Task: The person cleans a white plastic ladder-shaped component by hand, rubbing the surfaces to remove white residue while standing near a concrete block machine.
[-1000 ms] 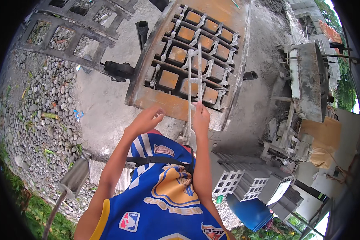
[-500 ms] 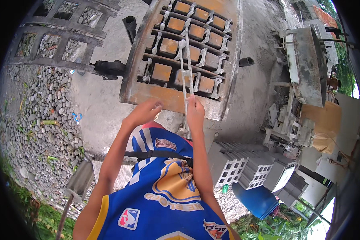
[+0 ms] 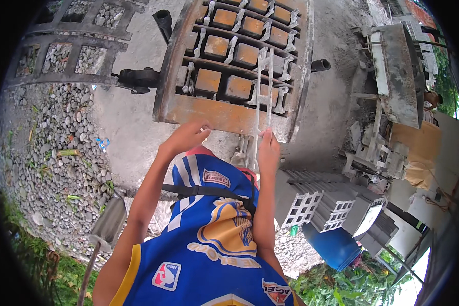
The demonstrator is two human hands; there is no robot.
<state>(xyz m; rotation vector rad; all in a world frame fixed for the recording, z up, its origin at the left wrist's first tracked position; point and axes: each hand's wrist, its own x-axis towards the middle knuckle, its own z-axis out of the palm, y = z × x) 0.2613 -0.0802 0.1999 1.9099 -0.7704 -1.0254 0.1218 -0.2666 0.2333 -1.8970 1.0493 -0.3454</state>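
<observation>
A long, narrow metal frame of two parallel rods with short crosspieces [image 3: 258, 109] is in my right hand [image 3: 269, 152], which is closed around it near its lower part. Its far end lies over the right-hand columns of a heavy steel mould [image 3: 204, 108]. Rusty square blocks [image 3: 207, 80] stand in rows inside that mould, with grey cement-crusted bars between several of them. Just off the mould's near edge, at left, hovers my left hand [image 3: 186, 136]. Its fingers are loosely bent and apart from the thumb, with nothing visible in them.
Dark pipe ends stick out beside the mould, one at upper left [image 3: 163, 23] and one at right [image 3: 321, 65]. Stacked grey hollow blocks [image 3: 302, 208] and a blue drum [image 3: 334, 247] stand at lower right. A metal trough [image 3: 392, 76] is farther right; pebbles [image 3: 61, 168] cover the left.
My right hand has moved right and slightly nearer, taking the two-rod frame from the middle columns to the right-hand ones. My left hand has shifted only slightly.
</observation>
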